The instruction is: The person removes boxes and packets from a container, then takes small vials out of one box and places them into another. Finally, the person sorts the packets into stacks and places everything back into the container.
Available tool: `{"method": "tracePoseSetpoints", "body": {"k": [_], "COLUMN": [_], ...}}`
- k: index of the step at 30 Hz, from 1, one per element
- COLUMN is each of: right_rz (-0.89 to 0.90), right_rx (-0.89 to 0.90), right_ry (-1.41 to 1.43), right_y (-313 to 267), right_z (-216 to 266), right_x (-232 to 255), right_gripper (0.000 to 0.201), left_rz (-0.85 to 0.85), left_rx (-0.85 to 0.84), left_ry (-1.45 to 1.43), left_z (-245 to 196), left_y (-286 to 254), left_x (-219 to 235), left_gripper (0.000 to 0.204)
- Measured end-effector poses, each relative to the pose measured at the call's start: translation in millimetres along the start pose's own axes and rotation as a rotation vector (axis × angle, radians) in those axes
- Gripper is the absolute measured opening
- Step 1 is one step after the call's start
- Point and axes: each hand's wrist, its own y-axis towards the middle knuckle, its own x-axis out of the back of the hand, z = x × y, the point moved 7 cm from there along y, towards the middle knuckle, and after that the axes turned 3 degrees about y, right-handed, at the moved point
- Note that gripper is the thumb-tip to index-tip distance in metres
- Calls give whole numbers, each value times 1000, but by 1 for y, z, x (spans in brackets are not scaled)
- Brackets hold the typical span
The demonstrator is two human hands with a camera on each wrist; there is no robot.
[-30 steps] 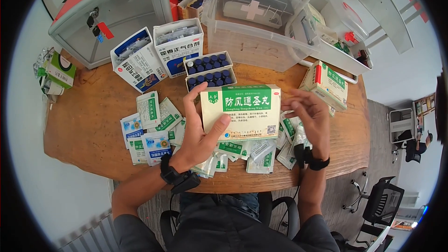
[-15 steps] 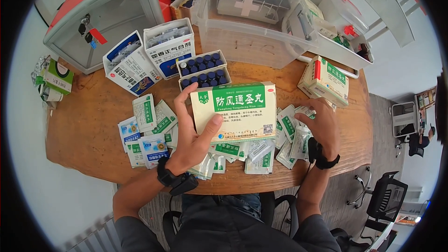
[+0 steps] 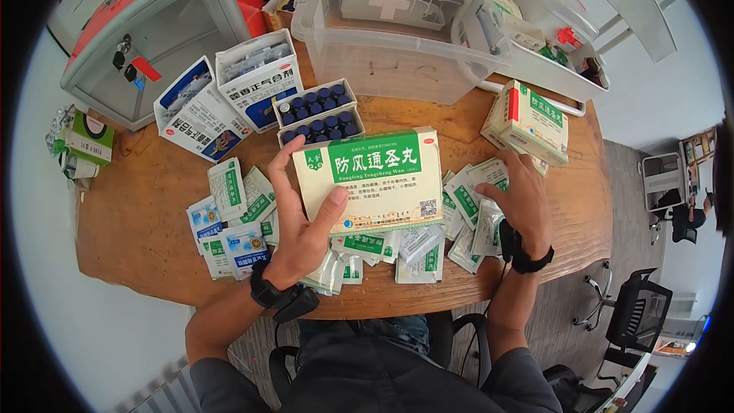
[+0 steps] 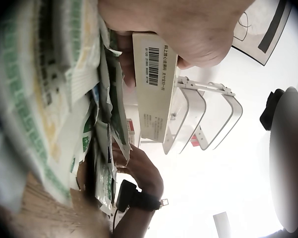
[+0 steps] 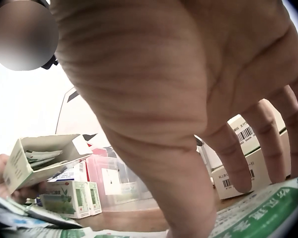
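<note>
My left hand (image 3: 298, 241) grips a cream and green medicine box (image 3: 382, 203), thumb across its printed front, above the heap of sachets. In the right wrist view the held box (image 5: 20, 166) has its end flap open, and sachets (image 5: 39, 157) show inside. My right hand (image 3: 527, 214) is to the right of the box, low over green and white sachets (image 3: 462, 203). Its thumb and fingers are spread apart, with the thumb tip right at a sachet (image 5: 268, 213) in the right wrist view.
More sachets (image 3: 229, 191) lie on the wooden table (image 3: 145, 214) at left. Behind the held box are trays of blue-capped vials (image 3: 325, 99), two opened white boxes (image 3: 256, 80) and a clear plastic bin (image 3: 413, 69). Stacked cream and green boxes (image 3: 527, 118) stand at the right.
My right hand has left the right end of the held box and moved right, down to the sachets, its fingers spreading. My left hand keeps its hold on the box.
</note>
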Motion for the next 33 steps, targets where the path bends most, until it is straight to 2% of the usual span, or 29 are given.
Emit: {"method": "tracePoseSetpoints", "body": {"k": [4,6,7,9,10,13,14,16,17,18,20,21,22,24,26,28,33], "right_rz": [-6,-12,-10,-40,-36,-124,-125,24,152,155,384,427,426,439,386,287,336], "right_rx": [-16,-44,-41,-74,-70,40,44,19,-22,-15,74,52,54,222,231,255,101], "right_ry": [79,308,307,508,507,840,840,980,956,957,531,461,454,323,341,194,124], "right_y": [7,12,13,14,14,11,8,3,0,-2,-10,-15,-18,-25,-32,-39,-45], "right_z": [-8,-12,-11,-9,-12,-10,-6,2,-7,-18,-21,-25,-22,-12,-14,-15,-11], "right_x": [-3,-2,3,16,17,30,35,35,32,37,29,27,25,17,6,4,10], "right_gripper": [52,48,48,40,40,36,36,39,37,37,37,37,37,38,38,40,43], "left_rz": [0,2,1,-8,-5,3,7,8,12,6,17,16,14,29,25,25,40], "left_rx": [3,6,2,-2,-6,-10,-13,-28,-38,-42,11,18,15,17,12,8,24], "left_ry": [-8,-6,-6,-6,-9,-28,-41,-26,-13,-11,-44,-56,-61,-48,-47,-47,-88], "left_z": [0,1,0,-1,-1,-1,-1,2,2,-1,-2,-2,-3,-4,-2,-2,-1], "left_y": [0,0,0,0,0,0,0,1,0,0,-1,-1,-1,-1,-1,-2,-2], "left_x": [1,1,1,1,1,0,0,1,1,1,-2,-2,-2,-3,-2,-2,-3], "left_gripper": [76,76,76,76,75,75,75,75,75,75,72,72,72,71,71,71,70]}}
